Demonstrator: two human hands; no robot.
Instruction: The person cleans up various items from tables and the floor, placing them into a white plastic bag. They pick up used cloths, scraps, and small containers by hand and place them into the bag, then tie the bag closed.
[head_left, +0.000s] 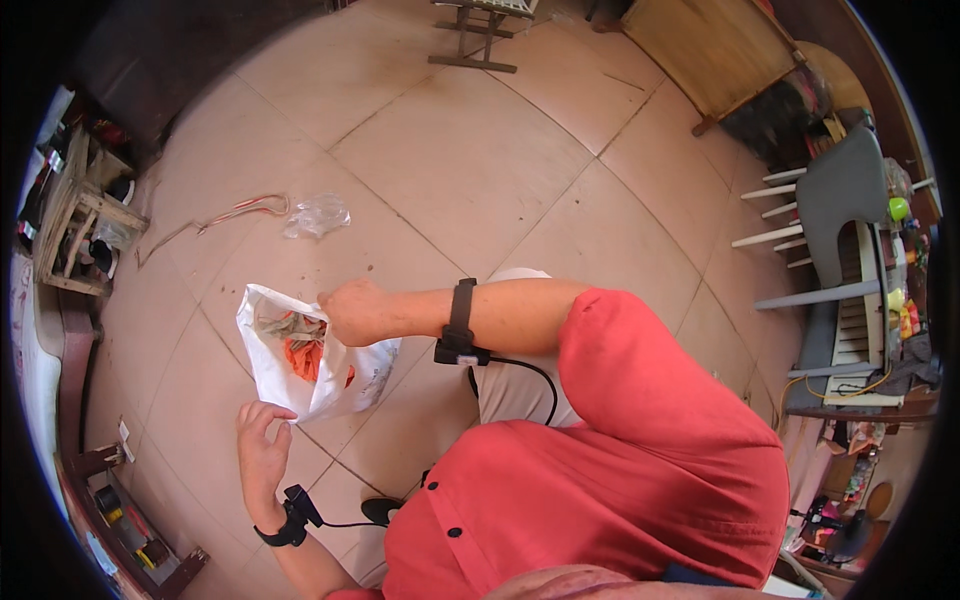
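Observation:
A white plastic bag (277, 375) hangs with its mouth spread wide, printed on one side. Inside it lie a crumpled orange plastic bag (303, 361) and some greyish crumpled material (285, 327), whose kind I cannot make out. My right hand (360, 311) is closed in a fist on the upper right rim of the bag. At the lower corner of the rim, my left hand (262, 442) pinches the edge between thumb and fingers. Black straps with small devices and cables circle both my forearms.
On the tiled floor (465, 165) lie a clear plastic wrapper (319, 215) and a striped cord (240, 208). A folding stool (484, 34) stands ahead. To the left is a wooden rack (82, 210) with shoes; at the right, grey chairs (844, 202) and a wooden cabinet (709, 56).

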